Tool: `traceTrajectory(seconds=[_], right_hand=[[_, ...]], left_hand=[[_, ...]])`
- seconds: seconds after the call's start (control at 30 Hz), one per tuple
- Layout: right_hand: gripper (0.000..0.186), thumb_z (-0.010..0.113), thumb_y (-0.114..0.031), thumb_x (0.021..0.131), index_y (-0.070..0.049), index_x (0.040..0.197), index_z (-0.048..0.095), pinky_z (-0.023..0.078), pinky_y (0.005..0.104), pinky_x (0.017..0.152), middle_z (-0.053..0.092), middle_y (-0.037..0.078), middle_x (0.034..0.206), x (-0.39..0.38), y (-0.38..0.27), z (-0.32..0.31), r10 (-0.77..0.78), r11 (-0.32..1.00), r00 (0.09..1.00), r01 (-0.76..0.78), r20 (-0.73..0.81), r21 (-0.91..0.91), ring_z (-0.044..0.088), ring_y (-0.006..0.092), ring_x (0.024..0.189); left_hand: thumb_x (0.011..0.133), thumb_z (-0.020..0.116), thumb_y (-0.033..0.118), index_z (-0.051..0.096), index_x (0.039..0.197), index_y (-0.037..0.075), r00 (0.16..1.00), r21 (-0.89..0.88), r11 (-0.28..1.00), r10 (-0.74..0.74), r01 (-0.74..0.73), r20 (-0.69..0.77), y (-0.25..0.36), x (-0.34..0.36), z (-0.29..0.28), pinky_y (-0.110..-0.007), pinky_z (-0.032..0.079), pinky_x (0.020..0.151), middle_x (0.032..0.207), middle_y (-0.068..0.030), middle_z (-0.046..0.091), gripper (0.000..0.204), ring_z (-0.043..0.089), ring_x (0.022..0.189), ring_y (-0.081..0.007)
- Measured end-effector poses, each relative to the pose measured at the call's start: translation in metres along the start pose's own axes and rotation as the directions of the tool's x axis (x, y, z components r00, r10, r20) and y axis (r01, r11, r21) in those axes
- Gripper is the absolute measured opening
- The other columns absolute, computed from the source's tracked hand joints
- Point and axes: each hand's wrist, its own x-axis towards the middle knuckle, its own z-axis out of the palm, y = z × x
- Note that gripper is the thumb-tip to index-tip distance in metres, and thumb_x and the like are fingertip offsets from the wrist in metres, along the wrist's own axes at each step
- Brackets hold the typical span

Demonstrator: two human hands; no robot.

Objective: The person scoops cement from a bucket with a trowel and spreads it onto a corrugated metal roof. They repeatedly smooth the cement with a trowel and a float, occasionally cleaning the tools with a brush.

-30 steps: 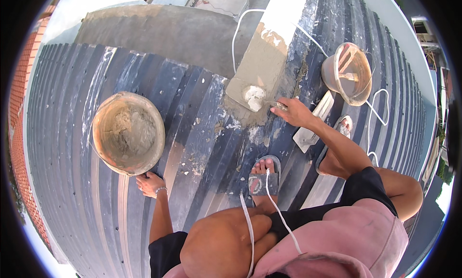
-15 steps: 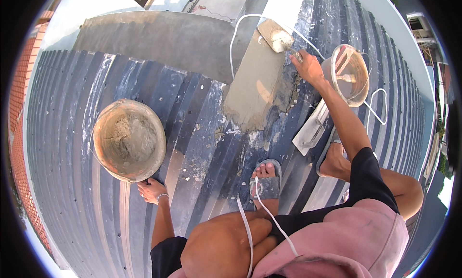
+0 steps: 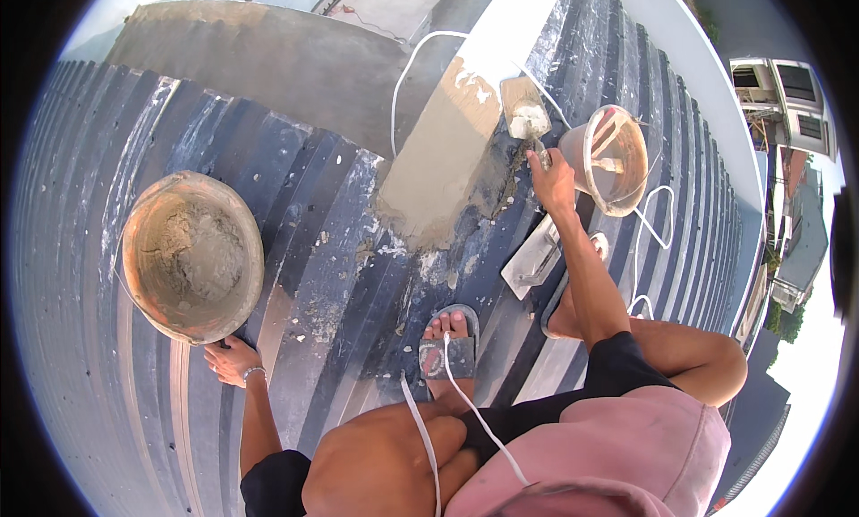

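My right hand (image 3: 554, 179) is closed around the handle of a trowel (image 3: 513, 92). A lump of pale mortar sits on the blade near the handle. The blade is over the right edge of a strip of wet grey mortar (image 3: 438, 182) with a bare white upper end. On the left stands a round bucket (image 3: 254, 258) partly filled with grey mix, its rim crusted. Beside the bucket's near side, my left hand (image 3: 231, 360) rests on the metal roof with its fingers apart; the thumb side reaches the bucket's lower edge.
A finishing trowel (image 3: 528, 265) lies on the corrugated roof (image 3: 313, 249) below my right forearm. Right of my right hand stands a smaller bucket (image 3: 582, 150) with a brush (image 3: 608, 165) in it. White cable (image 3: 407, 70) loops around the mortar strip. My sandalled foot (image 3: 447, 351) is between the hands.
The view has shifted, so most things sit farther left. My right hand has drawn the trowel from the mortar strip's upper part to its right edge, turning the blade. My left hand stays beside the bucket.
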Motion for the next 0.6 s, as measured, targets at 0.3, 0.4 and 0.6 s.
traceTrajectory(seconds=[0.3,0.4,0.6], right_hand=[[0.051,0.072,-0.04,0.101,0.007,0.117,0.068,0.056,0.0561,0.09,0.074,0.037,0.1,-0.01,-0.03,0.013,-0.043,0.999,0.999,0.042,-0.026,-0.029,0.072,0.0557,0.101],[0.051,0.072,-0.04,0.101,0.007,0.117,0.068,0.056,0.0565,0.09,0.074,0.037,0.1,0.001,-0.034,0.019,-0.059,0.997,0.998,0.059,-0.002,-0.048,0.072,0.056,0.101],[0.053,0.073,-0.042,0.1,0.008,0.117,0.069,0.055,0.0569,0.09,0.073,0.039,0.101,0.015,-0.054,0.026,-0.174,0.983,0.985,0.174,0.012,-0.055,0.071,0.0573,0.103]], left_hand=[[0.105,0.051,0.042,0.056,0.143,0.012,0.998,0.078,0.997,-0.014,0.009,0.055,-0.006,0.002,-0.001,-0.055,0.046,0.11,0.143,-0.0116,0.059,0.05,0.054,0.138,-0.0337],[0.106,0.05,0.045,0.057,0.144,0.009,0.999,0.088,0.996,0.023,-0.027,0.048,-0.009,0.0,0.002,-0.054,0.046,0.11,0.141,-0.0117,0.059,0.053,0.054,0.138,-0.0341],[0.106,0.051,0.045,0.059,0.143,0.007,0.999,0.061,0.997,0.042,-0.043,0.016,-0.011,-0.004,0.004,-0.052,0.045,0.11,0.141,-0.0114,0.059,0.054,0.053,0.138,-0.0337]])
